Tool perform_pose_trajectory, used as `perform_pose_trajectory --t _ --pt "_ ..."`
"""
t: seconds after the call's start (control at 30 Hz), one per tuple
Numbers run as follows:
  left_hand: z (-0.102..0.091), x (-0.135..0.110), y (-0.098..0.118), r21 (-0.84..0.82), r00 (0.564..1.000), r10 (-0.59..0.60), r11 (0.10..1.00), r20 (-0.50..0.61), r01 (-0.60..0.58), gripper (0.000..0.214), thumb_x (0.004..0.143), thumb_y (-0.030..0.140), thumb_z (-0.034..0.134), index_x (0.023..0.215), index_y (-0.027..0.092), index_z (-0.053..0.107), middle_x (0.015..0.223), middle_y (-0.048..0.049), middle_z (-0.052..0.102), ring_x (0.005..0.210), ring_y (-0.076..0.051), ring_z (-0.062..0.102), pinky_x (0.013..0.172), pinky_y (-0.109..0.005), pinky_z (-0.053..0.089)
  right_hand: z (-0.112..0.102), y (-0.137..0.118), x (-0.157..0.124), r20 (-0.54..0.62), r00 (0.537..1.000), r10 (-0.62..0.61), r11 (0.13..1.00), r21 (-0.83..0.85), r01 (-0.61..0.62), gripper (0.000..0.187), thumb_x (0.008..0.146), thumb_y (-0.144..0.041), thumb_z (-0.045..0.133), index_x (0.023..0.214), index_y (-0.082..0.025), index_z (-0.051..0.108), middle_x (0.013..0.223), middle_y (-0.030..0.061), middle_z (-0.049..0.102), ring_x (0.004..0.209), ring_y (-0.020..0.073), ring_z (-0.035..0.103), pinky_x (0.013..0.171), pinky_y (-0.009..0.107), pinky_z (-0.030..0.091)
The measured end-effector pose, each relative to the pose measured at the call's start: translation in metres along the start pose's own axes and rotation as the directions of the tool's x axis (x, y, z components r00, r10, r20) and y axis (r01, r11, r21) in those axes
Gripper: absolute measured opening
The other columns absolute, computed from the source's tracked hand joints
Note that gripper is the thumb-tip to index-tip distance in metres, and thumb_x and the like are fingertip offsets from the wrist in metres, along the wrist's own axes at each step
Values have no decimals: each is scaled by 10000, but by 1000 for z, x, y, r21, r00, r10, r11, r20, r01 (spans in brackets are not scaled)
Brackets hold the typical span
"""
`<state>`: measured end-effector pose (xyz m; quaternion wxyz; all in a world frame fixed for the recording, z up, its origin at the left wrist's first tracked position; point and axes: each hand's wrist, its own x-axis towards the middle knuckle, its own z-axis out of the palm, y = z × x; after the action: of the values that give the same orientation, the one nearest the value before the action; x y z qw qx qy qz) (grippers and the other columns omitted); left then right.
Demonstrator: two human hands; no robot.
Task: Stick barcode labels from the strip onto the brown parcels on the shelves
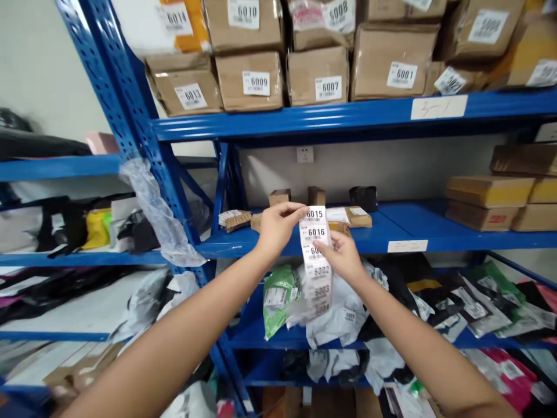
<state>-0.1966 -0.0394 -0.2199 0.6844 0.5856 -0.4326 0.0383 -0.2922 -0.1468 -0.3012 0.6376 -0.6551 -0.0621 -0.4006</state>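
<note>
Blue shelving (278,123), pale wall (270,171), numbered boxes (249,82), held label strip (318,270)

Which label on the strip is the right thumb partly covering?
The third label from the top, just below label 6016: the right hand hides its last digits, while 6016 reads whole.

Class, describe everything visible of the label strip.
The label strip is white and paper-like, printed in black with numbers and barcodes; 6015 and 6016 come first. It hangs nearly upright before blue shelves, lower end blurred. The left hand pinches its top; the right hand grips its right edge, partly covering the third label.
</note>
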Motion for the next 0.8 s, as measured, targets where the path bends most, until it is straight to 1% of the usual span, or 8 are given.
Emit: perform_pose_trajectory --t 0.23,0.47,0.57,0.6,0.63,0.7,0.77,0.8 --pt "-19 38 23 65 996 49 996 70 -54 165 645 314 766 714 170 723 734 -39 721 686 -169 638 663 -287 502 29 -3 7 -132 987 88 995 54 -82 416 761 -524 659 898 -131 673 784 82 732 634 180 640 564 275 482" --pt "-56 108 45 157 912 355 908 205 -389 161 673 341 750 715 189 720 802 -46 712 782 -182 648 734 -304 507 75 -9 66 -159 985 71 964 263 -27 421 705 -538 715 873 -155 659 691 33 703 556 153 605 532 260 474" --pt "-85 154 62 134 882 471 872 28 -471 197 689 367 733 755 183 703 799 -21 708 776 -151 637 750 -284 489 94 3 86 -148 989 -14 991 131 33 370 786 -531 638 902 -179 645 739 41 704 584 167 611 547 275 485" --pt "-98 171 74 117 841 532 845 -96 -522 214 703 378 719 785 182 691 810 -9 701 780 -138 631 750 -276 483 99 10 90 -117 988 -103 995 -14 102 329 823 -507 601 869 -183 643 735 44 693 601 178 610 559 286 487" --pt "-112 188 89 103 768 597 800 -232 -591 232 719 390 704 818 183 672 824 6 689 786 -123 622 746 -266 477 103 19 94 -62 974 -217 959 -201 201 294 859 -467 562 818 -186 637 729 48 679 627 190 609 580 300 490" --pt "-143 222 126 193 545 747 641 -381 -743 243 748 372 698 880 180 628 867 36 654 838 -90 592 786 -246 458 110 44 99 115 899 -422 722 -558 410 266 904 -347 494 724 -188 608 748 62 660 700 212 610 647 325 497" --pt "-171 254 166 337 386 846 508 -368 -793 276 749 309 726 938 169 581 843 71 595 835 -50 541 820 -222 431 116 75 105 273 822 -499 438 -739 512 197 893 -210 466 750 -187 600 851 78 677 791 218 632 713 318 505" --pt "-182 270 184 404 358 868 481 -344 -778 278 764 283 722 955 164 559 841 81 576 820 -37 516 819 -210 419 118 91 109 302 816 -492 356 -786 505 153 868 -151 472 799 -186 605 898 79 693 810 209 649 716 293 509"
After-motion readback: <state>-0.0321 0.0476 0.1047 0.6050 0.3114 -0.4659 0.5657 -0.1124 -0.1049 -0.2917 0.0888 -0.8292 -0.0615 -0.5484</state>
